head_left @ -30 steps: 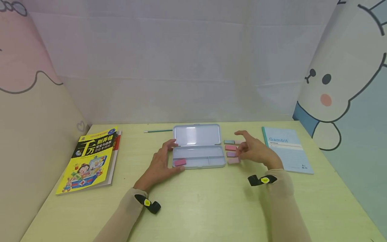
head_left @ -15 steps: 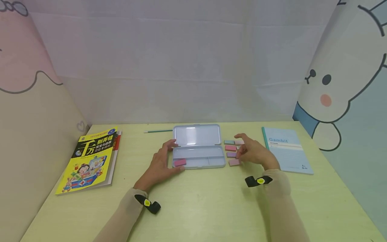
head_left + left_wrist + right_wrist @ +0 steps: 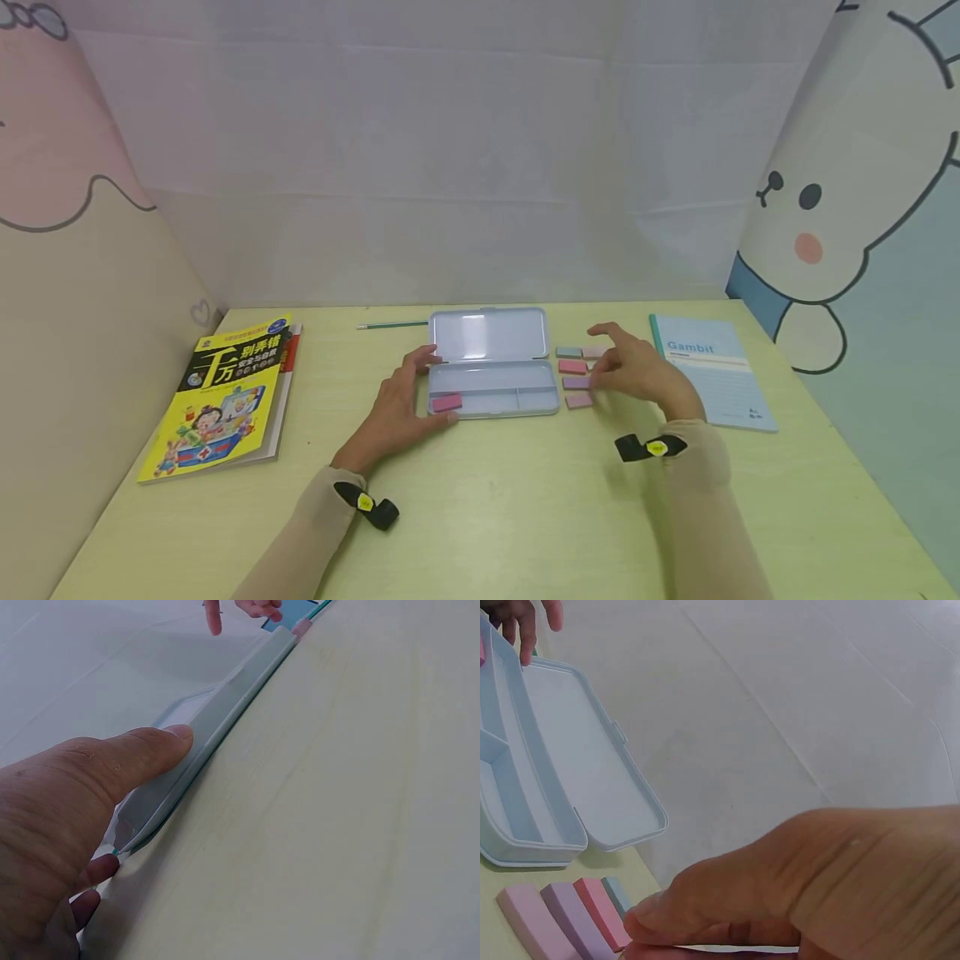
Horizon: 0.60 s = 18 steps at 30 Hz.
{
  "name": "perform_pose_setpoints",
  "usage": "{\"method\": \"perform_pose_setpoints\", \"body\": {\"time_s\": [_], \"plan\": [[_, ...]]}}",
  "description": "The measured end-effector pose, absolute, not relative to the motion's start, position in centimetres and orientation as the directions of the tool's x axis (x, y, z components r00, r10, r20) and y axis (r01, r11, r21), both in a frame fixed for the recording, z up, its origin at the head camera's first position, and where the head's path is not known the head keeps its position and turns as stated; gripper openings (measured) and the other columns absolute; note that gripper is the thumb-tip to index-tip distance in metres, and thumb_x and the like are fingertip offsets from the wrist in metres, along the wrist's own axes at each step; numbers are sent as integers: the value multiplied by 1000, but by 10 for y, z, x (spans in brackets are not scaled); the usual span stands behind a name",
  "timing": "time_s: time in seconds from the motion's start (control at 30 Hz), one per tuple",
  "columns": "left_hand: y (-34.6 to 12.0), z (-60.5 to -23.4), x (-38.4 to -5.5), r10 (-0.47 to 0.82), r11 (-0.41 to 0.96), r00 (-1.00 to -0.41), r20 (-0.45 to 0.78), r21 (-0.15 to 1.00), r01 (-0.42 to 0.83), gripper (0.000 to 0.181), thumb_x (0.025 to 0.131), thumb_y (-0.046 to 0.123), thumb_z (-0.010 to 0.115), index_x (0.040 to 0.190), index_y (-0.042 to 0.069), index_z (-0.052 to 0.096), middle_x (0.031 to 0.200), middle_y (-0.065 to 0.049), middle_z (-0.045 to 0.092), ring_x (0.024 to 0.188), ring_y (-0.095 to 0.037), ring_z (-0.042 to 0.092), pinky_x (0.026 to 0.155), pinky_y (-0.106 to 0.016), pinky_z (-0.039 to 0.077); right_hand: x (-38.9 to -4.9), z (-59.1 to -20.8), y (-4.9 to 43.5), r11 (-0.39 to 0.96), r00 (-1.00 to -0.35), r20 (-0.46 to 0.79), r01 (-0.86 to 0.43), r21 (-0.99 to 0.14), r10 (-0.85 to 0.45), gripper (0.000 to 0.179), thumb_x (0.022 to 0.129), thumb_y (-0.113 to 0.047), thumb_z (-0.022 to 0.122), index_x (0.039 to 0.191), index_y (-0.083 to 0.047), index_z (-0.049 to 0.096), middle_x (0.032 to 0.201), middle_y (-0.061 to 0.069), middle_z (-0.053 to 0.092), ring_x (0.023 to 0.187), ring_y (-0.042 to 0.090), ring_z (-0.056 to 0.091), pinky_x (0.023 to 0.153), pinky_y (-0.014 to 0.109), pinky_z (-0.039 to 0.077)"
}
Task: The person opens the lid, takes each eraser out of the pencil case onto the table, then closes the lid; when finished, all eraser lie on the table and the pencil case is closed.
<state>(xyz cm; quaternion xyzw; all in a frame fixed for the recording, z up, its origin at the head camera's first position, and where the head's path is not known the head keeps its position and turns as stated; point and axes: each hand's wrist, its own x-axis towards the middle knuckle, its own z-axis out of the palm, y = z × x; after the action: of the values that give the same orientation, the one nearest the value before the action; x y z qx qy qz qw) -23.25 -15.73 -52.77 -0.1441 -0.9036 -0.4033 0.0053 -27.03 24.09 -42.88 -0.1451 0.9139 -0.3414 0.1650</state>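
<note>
A pale blue pencil case (image 3: 491,379) lies open in the middle of the table, lid flat toward the back. My left hand (image 3: 393,408) holds its left end, thumb at the front rim and fingers at the back corner. Inside at the left sits a magenta eraser (image 3: 447,402). Right of the case are several erasers: a blue-green eraser (image 3: 568,352), a red-pink eraser (image 3: 572,367), a purple eraser (image 3: 576,383) and a light pink eraser (image 3: 579,402). My right hand (image 3: 637,375) pinches the purple eraser's right end; the fingertips partly hide other erasers.
A yellow book (image 3: 217,408) lies on another book at the left. Behind the case is a green pencil (image 3: 392,325). A light blue notebook (image 3: 712,371) lies right of my right hand. White cloth (image 3: 480,167) hangs behind the table.
My right hand shifts slightly left, then back right. The light pink eraser is now a little nearer the front, and the purple one has slid slightly right. The left hand stays put.
</note>
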Motion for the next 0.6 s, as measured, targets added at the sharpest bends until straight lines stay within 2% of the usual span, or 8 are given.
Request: {"method": "perform_pose_setpoints", "body": {"time_s": [0.23, 0.4, 0.5, 0.6], "plan": [[-157, -526, -233, 262, 636, -957, 126, 723, 269, 103, 85, 44, 88, 164, 33, 25, 156, 5, 52, 143, -28, 50, 124, -60, 30, -266, -425, 236, 658, -912, -148, -155, -737, -381, 68, 101, -18, 73, 160, -16, 39, 126, 12, 79, 122, 29, 71, 104, 48, 55], [-157, -527, -233, 266, 638, -956, 126, 720, 273, 106, 82, 42, 90, 165, 33, 24, 158, 4, 52, 145, -28, 49, 124, -62, 30, -264, -423, 228, 594, -911, -76, -199, -780, -405, 64, 103, -17, 70, 160, -20, 41, 131, 14, 77, 125, 33, 72, 107, 51, 56], [-157, -525, -232, 269, 639, -955, 126, 719, 275, 108, 82, 41, 91, 165, 32, 24, 158, 3, 52, 146, -29, 49, 124, -64, 30, -263, -422, 222, 546, -904, -15, -245, -801, -427, 62, 103, -13, 69, 159, -18, 42, 131, 17, 77, 126, 35, 73, 113, 58, 52], [-156, -524, -231, 270, 640, -955, 124, 718, 274, 108, 81, 40, 92, 165, 32, 24, 158, 2, 52, 147, -29, 49, 124, -64, 31, -263, -422, 215, 497, -900, 30, -268, -825, -436, 61, 102, -9, 70, 156, -18, 45, 130, 20, 77, 124, 35, 73, 115, 60, 51]]}}
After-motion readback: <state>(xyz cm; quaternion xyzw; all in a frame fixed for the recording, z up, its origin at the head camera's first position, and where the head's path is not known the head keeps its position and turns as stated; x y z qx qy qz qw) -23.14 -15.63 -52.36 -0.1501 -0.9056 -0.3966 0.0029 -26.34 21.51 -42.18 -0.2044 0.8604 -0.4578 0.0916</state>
